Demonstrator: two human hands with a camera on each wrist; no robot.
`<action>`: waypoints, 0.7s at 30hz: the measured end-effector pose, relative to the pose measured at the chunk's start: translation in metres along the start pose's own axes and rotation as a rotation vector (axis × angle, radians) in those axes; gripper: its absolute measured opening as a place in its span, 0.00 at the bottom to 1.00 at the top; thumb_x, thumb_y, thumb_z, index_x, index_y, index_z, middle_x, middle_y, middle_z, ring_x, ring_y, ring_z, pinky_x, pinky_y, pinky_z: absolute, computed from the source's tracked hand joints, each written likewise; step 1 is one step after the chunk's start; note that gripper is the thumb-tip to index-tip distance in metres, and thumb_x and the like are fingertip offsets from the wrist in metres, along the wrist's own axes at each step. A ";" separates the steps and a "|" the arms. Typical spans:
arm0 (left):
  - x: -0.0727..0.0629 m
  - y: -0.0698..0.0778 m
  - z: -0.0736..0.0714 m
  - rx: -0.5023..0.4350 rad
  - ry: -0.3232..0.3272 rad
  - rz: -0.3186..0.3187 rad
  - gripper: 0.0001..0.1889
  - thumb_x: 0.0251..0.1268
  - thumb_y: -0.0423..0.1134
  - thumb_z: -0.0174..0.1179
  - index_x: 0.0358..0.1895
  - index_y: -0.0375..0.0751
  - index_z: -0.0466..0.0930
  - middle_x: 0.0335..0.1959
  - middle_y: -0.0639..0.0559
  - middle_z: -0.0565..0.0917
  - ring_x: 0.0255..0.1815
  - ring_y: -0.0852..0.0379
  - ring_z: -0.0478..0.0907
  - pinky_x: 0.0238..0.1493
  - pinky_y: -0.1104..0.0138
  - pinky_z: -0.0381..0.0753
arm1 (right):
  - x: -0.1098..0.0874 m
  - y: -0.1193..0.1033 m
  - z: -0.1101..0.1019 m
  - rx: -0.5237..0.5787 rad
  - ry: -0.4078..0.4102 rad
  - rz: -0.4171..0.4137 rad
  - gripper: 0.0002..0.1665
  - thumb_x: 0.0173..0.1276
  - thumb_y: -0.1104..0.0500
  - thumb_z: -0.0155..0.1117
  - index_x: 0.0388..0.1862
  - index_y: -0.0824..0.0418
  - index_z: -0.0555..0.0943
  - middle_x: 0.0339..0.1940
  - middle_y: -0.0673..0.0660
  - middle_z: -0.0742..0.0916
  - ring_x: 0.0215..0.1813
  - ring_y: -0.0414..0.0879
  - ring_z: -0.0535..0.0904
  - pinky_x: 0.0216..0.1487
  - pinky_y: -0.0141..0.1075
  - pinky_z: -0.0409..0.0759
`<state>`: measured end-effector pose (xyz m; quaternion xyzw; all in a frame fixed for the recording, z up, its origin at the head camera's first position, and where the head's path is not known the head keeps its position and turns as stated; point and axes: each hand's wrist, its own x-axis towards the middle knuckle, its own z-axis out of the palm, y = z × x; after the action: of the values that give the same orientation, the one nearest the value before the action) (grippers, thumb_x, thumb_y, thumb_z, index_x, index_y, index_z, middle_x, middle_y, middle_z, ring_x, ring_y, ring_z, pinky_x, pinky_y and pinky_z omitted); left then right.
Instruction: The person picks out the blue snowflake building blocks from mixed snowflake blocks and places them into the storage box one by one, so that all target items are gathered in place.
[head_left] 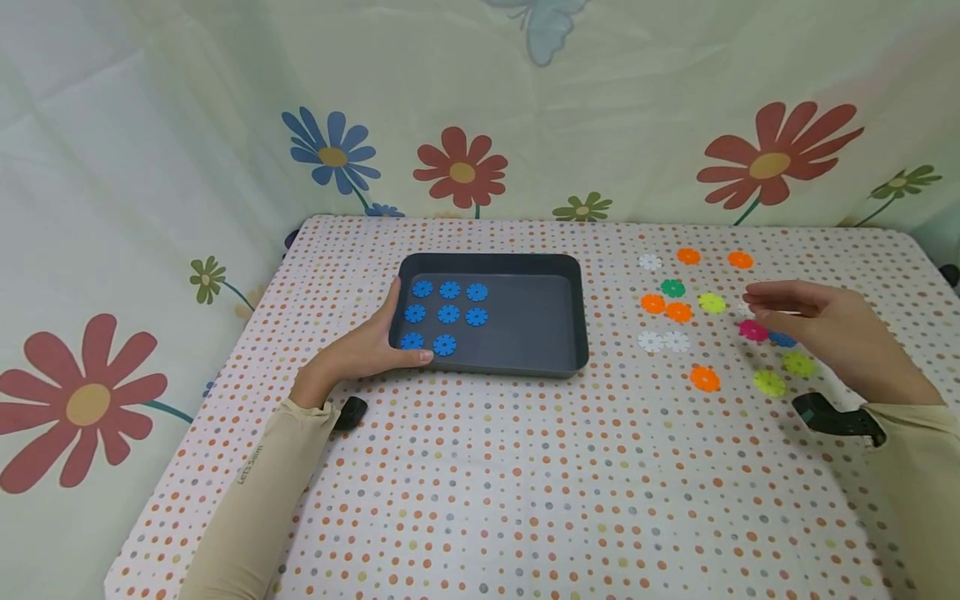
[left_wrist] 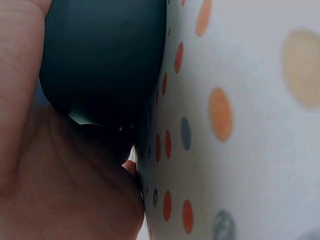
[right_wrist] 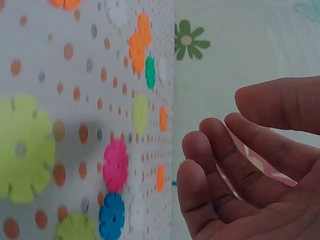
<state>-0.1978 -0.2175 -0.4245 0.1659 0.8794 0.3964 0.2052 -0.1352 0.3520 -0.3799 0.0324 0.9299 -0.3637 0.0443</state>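
Observation:
A dark grey rectangular tray (head_left: 528, 325) lies on the table, with several blue flower-shaped discs (head_left: 448, 314) laid in rows in its left part. My left hand (head_left: 360, 346) grips the tray's left front corner, its thumb over the front rim and its fingers along the left side. In the left wrist view the tray's dark outer wall (left_wrist: 105, 65) fills the space beside the palm. Over the scattered discs at the right hovers my right hand (head_left: 847, 337), holding nothing, fingers loosely bent. Below it lie a pink disc (right_wrist: 115, 165) and a blue disc (right_wrist: 111, 216).
Orange discs (head_left: 705, 378), white discs (head_left: 650, 342), yellow-green discs (head_left: 769, 383) and a green disc (head_left: 672, 288) are spread right of the tray. The dotted cloth (head_left: 510, 492) covers the table, with a flower-printed curtain (head_left: 622, 125) behind it.

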 end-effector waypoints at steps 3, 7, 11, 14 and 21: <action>0.000 0.000 0.000 0.000 0.000 -0.001 0.73 0.62 0.66 0.74 0.85 0.60 0.14 0.88 0.52 0.26 0.88 0.43 0.36 0.80 0.39 0.52 | 0.000 0.008 -0.005 -0.020 0.003 0.020 0.36 0.89 0.48 0.51 0.79 0.76 0.67 0.74 0.79 0.72 0.67 0.73 0.70 0.43 0.19 0.75; 0.000 0.000 0.000 -0.003 -0.002 -0.002 0.74 0.62 0.66 0.74 0.85 0.59 0.14 0.88 0.51 0.26 0.88 0.42 0.36 0.80 0.38 0.52 | 0.000 0.018 -0.007 -0.034 0.015 0.045 0.35 0.90 0.49 0.51 0.79 0.77 0.65 0.73 0.80 0.72 0.65 0.72 0.70 0.56 0.34 0.82; 0.000 0.000 0.000 -0.011 -0.003 -0.003 0.74 0.62 0.65 0.74 0.85 0.57 0.14 0.88 0.51 0.26 0.88 0.41 0.36 0.80 0.38 0.52 | -0.001 0.021 -0.008 -0.020 0.016 0.085 0.35 0.90 0.52 0.49 0.79 0.79 0.63 0.73 0.83 0.70 0.69 0.77 0.67 0.67 0.68 0.71; 0.000 0.001 0.000 -0.019 -0.002 0.000 0.73 0.63 0.65 0.74 0.86 0.57 0.14 0.88 0.51 0.26 0.88 0.42 0.36 0.80 0.38 0.52 | -0.001 0.024 -0.009 -0.018 0.022 0.094 0.33 0.90 0.55 0.48 0.78 0.81 0.62 0.73 0.84 0.69 0.70 0.79 0.66 0.65 0.78 0.64; 0.000 0.002 0.000 -0.016 -0.005 0.000 0.73 0.63 0.65 0.74 0.85 0.57 0.14 0.88 0.51 0.26 0.88 0.43 0.35 0.80 0.39 0.52 | -0.001 0.039 -0.011 -0.043 0.024 0.097 0.31 0.89 0.59 0.51 0.76 0.82 0.63 0.71 0.85 0.69 0.66 0.80 0.67 0.65 0.78 0.65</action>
<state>-0.1973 -0.2164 -0.4227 0.1653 0.8757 0.4031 0.2084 -0.1311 0.3882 -0.3979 0.0809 0.9354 -0.3405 0.0514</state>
